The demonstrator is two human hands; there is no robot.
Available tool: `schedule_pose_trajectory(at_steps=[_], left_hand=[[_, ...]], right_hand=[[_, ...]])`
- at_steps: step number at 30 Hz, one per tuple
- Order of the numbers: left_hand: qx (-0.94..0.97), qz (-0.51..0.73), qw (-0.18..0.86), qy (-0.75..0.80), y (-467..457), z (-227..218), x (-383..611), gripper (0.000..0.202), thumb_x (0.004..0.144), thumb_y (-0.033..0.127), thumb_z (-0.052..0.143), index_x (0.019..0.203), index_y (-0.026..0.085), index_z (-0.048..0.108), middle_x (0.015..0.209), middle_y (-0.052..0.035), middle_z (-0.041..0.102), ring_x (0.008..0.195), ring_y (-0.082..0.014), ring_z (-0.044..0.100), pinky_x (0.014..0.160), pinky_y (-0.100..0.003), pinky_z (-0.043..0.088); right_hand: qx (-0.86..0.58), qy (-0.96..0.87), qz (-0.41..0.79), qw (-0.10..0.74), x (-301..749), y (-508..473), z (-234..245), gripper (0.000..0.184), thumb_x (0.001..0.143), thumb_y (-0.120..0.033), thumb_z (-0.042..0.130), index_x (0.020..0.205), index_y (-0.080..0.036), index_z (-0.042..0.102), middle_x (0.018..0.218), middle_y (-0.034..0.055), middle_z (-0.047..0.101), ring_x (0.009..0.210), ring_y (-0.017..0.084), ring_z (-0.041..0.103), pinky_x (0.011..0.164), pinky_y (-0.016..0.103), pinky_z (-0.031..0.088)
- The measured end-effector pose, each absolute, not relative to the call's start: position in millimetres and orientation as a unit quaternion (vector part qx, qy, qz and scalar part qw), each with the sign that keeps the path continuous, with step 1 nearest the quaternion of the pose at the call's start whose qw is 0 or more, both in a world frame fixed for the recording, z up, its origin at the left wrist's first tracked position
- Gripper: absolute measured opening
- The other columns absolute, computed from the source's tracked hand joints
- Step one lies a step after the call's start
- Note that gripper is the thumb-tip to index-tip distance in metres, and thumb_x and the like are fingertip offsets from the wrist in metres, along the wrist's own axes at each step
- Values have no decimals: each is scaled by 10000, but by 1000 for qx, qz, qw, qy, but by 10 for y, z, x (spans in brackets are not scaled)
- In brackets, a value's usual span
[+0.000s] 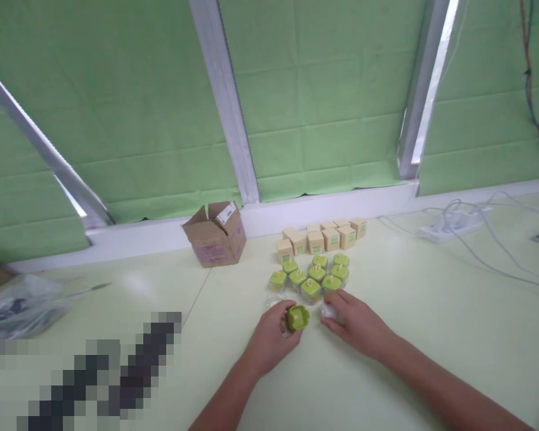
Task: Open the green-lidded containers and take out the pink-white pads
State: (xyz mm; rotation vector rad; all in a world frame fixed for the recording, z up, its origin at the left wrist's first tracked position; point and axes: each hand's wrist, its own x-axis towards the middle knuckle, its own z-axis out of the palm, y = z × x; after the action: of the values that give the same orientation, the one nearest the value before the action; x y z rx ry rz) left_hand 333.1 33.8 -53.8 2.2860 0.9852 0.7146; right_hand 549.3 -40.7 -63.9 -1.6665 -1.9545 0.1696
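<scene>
My left hand [273, 335] grips a small green square lid [298, 318], its hollow side turned toward me. Close by on the right, my right hand [353, 320] has its fingers curled round a small whitish, see-through piece [329, 310], partly covered by the fingers; its kind I cannot make out. Just beyond both hands stand several small clear containers with green lids [317, 272], each with a yellowish loop on top. Some crumpled clear plastic [276, 297] lies behind my left hand.
Several small cardboard boxes [315, 242] stand in rows at the back. Left of them is an open brown carton [219, 236]. A white power strip [453, 224] with loose cables lies at the right. Plastic bags [24, 305] lie at the far left.
</scene>
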Motion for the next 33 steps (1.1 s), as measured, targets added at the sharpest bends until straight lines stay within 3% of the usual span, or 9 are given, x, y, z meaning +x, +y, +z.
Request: schedule_pose_trajectory(at_steps=[6,12,22,33], left_hand=[[861,261,264,348,330,-521,3312,381,723,159,661,1099,195,614,874,8,660,689,-122,554,645,-217,465],[868,264,259,330,315,-510,3310,440,728,174,681,1159,208,600,948,-8,681,756,-140,598,665,-220,493],[892,249,246,287,260,-514,3344,513,707,139,696,1205,210,593,1040,-26,689,816,-152,626,758,-243,519],[915,230,202,265,168,-552,3409,476,669,136,722,1130,203,623,933,-27,692,836,-192,641,792,-293,511]], right_hand=[[-631,-740,62,225,5493,-409,-642,250,850,-234,592,1094,-196,558,1065,86,599,957,238,601,821,324,474],[-612,-748,11,255,5476,-422,-638,355,850,-313,627,1173,-185,551,1093,109,591,1009,268,564,868,367,456],[-512,-808,-44,288,5318,-444,-662,130,917,-237,557,1023,-195,618,930,71,584,866,219,534,781,340,417],[-518,-809,-62,270,5272,-436,-645,55,845,-217,689,900,-224,683,823,16,592,778,177,525,713,299,340]])
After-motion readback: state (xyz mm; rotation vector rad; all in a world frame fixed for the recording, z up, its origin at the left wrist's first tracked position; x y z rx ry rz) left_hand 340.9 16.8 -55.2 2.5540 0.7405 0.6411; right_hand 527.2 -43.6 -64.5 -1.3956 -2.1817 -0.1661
